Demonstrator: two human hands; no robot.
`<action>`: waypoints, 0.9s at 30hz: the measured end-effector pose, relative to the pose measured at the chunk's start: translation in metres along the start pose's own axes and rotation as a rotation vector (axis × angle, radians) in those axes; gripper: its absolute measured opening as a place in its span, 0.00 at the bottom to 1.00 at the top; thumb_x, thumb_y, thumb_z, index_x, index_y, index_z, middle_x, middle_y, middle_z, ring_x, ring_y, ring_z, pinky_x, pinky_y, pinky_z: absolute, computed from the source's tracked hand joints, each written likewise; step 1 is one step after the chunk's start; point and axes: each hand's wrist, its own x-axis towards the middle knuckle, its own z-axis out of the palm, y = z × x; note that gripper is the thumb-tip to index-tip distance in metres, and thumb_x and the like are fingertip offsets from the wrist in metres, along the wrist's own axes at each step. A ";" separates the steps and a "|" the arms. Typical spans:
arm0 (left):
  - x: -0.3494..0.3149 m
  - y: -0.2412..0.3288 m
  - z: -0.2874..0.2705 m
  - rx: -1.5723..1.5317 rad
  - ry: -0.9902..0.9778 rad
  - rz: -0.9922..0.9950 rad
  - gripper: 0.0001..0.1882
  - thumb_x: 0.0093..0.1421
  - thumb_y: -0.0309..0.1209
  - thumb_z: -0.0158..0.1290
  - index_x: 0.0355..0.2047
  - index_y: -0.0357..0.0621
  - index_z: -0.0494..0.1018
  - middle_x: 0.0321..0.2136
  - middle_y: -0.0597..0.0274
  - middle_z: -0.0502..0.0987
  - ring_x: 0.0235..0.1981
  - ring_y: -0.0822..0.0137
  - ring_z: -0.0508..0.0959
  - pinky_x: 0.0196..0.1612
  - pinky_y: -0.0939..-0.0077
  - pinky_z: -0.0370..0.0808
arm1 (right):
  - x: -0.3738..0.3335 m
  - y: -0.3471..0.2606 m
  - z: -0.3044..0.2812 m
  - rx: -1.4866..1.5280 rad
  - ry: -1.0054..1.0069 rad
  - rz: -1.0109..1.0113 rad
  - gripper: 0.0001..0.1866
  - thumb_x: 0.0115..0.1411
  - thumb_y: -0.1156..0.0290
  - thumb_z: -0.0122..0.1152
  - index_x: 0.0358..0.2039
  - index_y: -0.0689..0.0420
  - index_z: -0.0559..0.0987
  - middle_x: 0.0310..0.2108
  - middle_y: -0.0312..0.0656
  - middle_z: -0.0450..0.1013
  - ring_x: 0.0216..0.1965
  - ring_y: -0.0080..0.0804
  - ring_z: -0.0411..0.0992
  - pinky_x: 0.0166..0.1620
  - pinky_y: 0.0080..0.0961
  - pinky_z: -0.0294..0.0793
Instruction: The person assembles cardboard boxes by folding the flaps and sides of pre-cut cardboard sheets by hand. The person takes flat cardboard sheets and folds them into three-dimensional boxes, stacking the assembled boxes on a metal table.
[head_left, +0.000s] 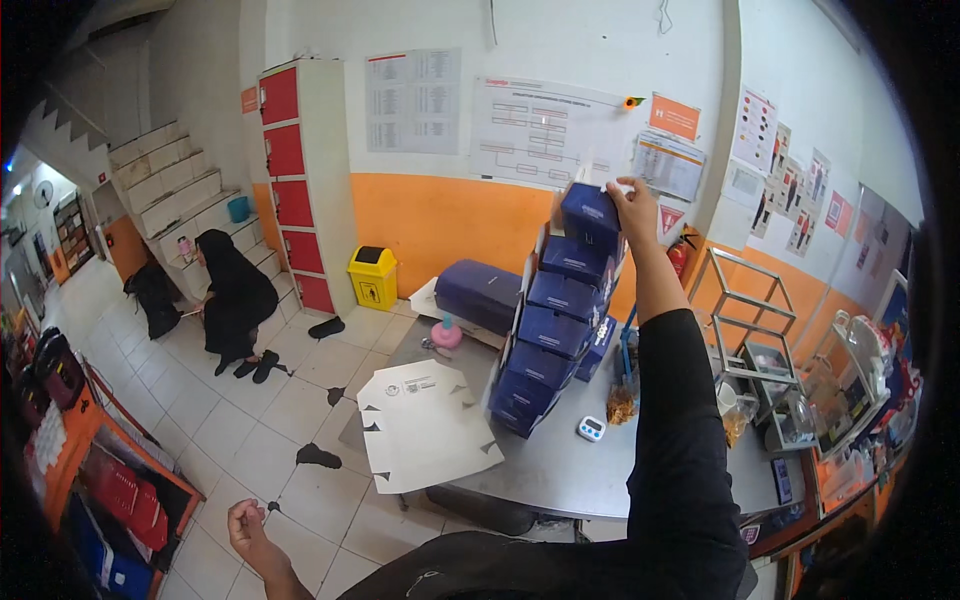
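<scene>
Right hand (632, 208) at the highest blue box (588, 216), on the table's (550, 475) far side; pinching or merely touching cannot be told. Left hand (255, 532) empty, loosely curled. Best kept square upon the tilted stack (541, 364).

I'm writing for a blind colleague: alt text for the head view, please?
A person's right hand touches the topmost box in a stack of blue boxes on a metal table; the left hand is loosely curled, off to the side. A flat white cardboard blank lies beside the stack; someone in black is by the stairs.
</scene>
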 end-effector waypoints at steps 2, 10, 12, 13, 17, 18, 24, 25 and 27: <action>-0.001 0.000 0.001 0.001 0.022 -0.009 0.06 0.62 0.30 0.48 0.33 0.40 0.71 0.32 0.64 0.72 0.34 0.73 0.70 0.39 0.78 0.67 | 0.005 0.039 0.007 -0.084 -0.031 -0.051 0.20 0.54 0.54 0.61 0.38 0.58 0.77 0.22 0.48 0.74 0.26 0.39 0.73 0.32 0.32 0.71; -0.002 -0.004 -0.016 0.049 0.077 0.007 0.05 0.61 0.28 0.49 0.33 0.39 0.72 0.32 0.64 0.72 0.33 0.73 0.69 0.38 0.78 0.67 | -0.015 0.043 0.035 -0.190 -0.006 -0.372 0.21 0.60 0.54 0.52 0.40 0.61 0.76 0.40 0.56 0.72 0.44 0.51 0.70 0.47 0.38 0.68; -0.001 0.001 -0.014 0.077 0.066 0.013 0.05 0.61 0.28 0.49 0.33 0.39 0.72 0.32 0.63 0.72 0.33 0.72 0.69 0.38 0.78 0.67 | -0.021 0.027 0.032 -0.236 0.060 -0.415 0.21 0.60 0.54 0.53 0.41 0.61 0.76 0.42 0.56 0.71 0.45 0.51 0.69 0.48 0.38 0.67; 0.000 0.002 -0.013 0.081 0.037 0.031 0.05 0.61 0.28 0.49 0.32 0.38 0.72 0.32 0.63 0.72 0.32 0.72 0.69 0.38 0.78 0.67 | -0.022 0.021 0.030 -0.271 0.050 -0.395 0.21 0.59 0.55 0.54 0.42 0.61 0.76 0.43 0.56 0.71 0.46 0.51 0.69 0.49 0.39 0.67; 0.002 -0.001 -0.015 0.051 0.029 0.040 0.04 0.60 0.26 0.50 0.32 0.38 0.72 0.31 0.63 0.72 0.33 0.73 0.69 0.38 0.78 0.68 | -0.038 -0.005 0.034 -0.361 0.198 -0.533 0.20 0.58 0.58 0.56 0.44 0.61 0.75 0.45 0.54 0.70 0.48 0.50 0.67 0.52 0.40 0.64; 0.002 0.000 -0.014 0.069 0.026 0.035 0.04 0.60 0.26 0.50 0.32 0.38 0.72 0.32 0.63 0.72 0.33 0.73 0.70 0.38 0.79 0.69 | -0.048 -0.018 0.032 -0.343 0.189 -0.535 0.20 0.58 0.58 0.56 0.44 0.61 0.75 0.45 0.54 0.70 0.48 0.50 0.67 0.52 0.40 0.64; -0.004 -0.012 -0.030 0.060 0.046 -0.007 0.03 0.60 0.24 0.50 0.33 0.38 0.73 0.32 0.63 0.72 0.33 0.73 0.71 0.39 0.79 0.70 | -0.246 -0.109 0.069 0.146 -0.518 -0.747 0.13 0.51 0.72 0.61 0.38 0.58 0.75 0.41 0.48 0.72 0.46 0.50 0.68 0.50 0.41 0.65; -0.004 -0.012 -0.025 0.013 0.015 -0.022 0.03 0.60 0.24 0.50 0.33 0.38 0.73 0.32 0.63 0.72 0.33 0.73 0.72 0.39 0.79 0.70 | -0.285 -0.093 0.085 0.055 -0.940 -0.760 0.15 0.51 0.69 0.61 0.40 0.57 0.75 0.41 0.49 0.72 0.47 0.50 0.67 0.50 0.42 0.66; -0.002 -0.014 -0.018 -0.002 -0.026 -0.012 0.03 0.60 0.23 0.50 0.33 0.38 0.73 0.32 0.63 0.72 0.33 0.73 0.72 0.39 0.79 0.70 | -0.373 -0.074 0.106 0.114 -1.376 -0.592 0.27 0.50 0.61 0.64 0.49 0.57 0.71 0.51 0.51 0.68 0.51 0.52 0.66 0.52 0.42 0.67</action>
